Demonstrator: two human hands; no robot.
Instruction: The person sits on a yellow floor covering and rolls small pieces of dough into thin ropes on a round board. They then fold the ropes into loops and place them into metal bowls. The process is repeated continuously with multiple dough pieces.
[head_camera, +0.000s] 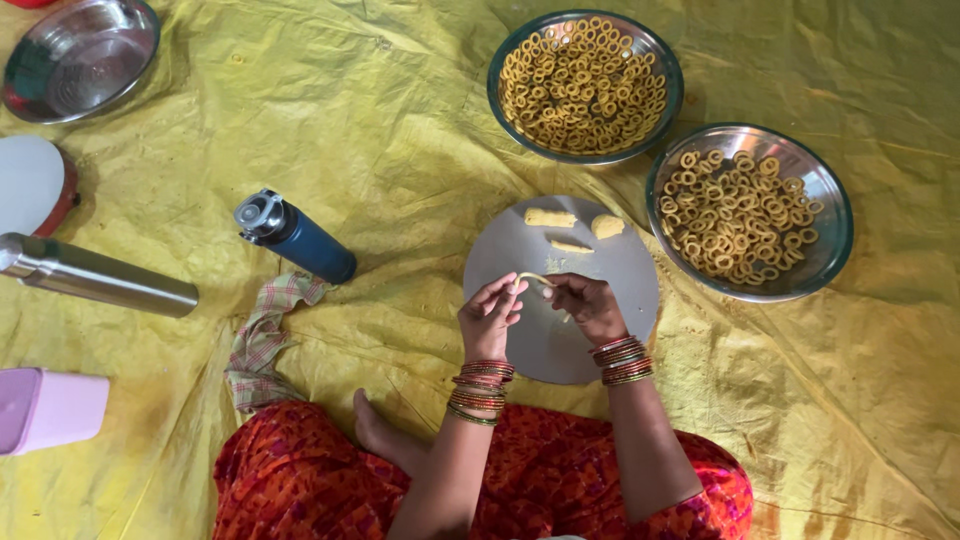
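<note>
Head view: both hands pinch one thin dough strip (533, 279) above the round grey board (600, 330), left hand (490, 316) and right hand (588, 305) close together. Two steel bowls (585, 86) (750, 212) already hold dough rings; three dough lumps (551, 217) remain unshaped.

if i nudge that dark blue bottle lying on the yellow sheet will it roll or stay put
The blue bottle lies on its side and looks round, so it would probably roll sideways. The wrinkled yellow sheet and the checked cloth at its base may stop it soon. Its weight cannot be judged.
</note>
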